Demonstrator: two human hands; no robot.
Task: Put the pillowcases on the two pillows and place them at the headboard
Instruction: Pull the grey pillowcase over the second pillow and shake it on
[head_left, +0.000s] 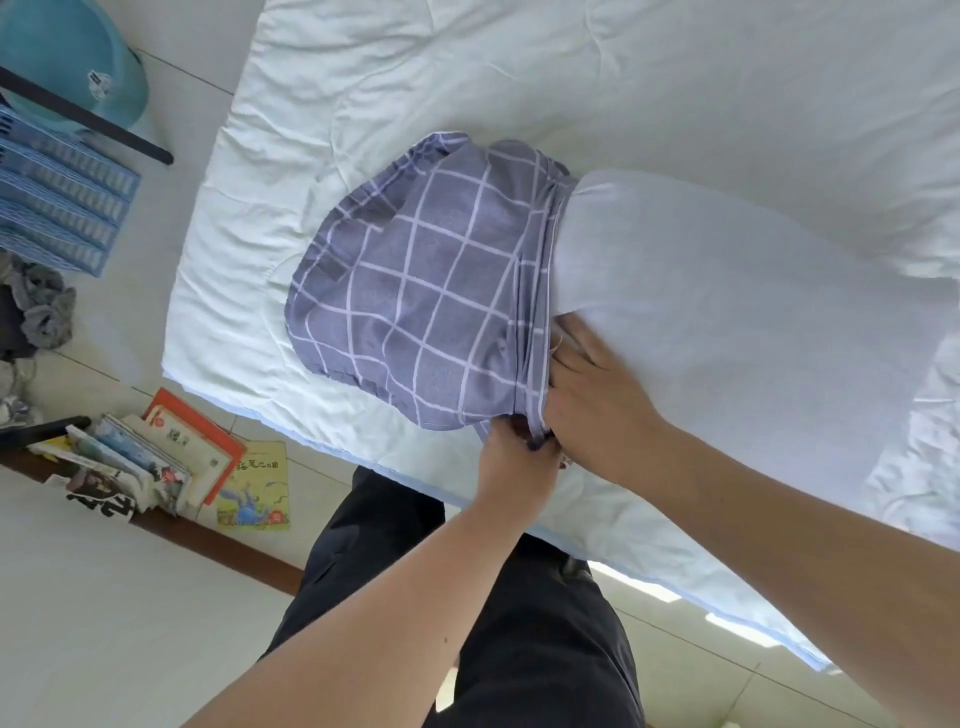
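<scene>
A white pillow (727, 322) lies across the bed. Its left end sits inside a grey-blue pillowcase (415, 291) with a white grid pattern. The pillowcase's open edge is bunched in folds around the pillow's middle. My left hand (514, 452) grips the near corner of that bunched edge at the bed's side. My right hand (597, 395) rests on the pillow beside the edge, fingers curled onto the folded fabric. Only one pillow shows.
The bed carries a pale quilted cover (415, 93). On the floor to the left lie a stack of books (171, 457), a blue rack (57, 202), a teal basin (67, 57) and some grey cloth (41, 306). My dark trousers (493, 623) stand against the bed's edge.
</scene>
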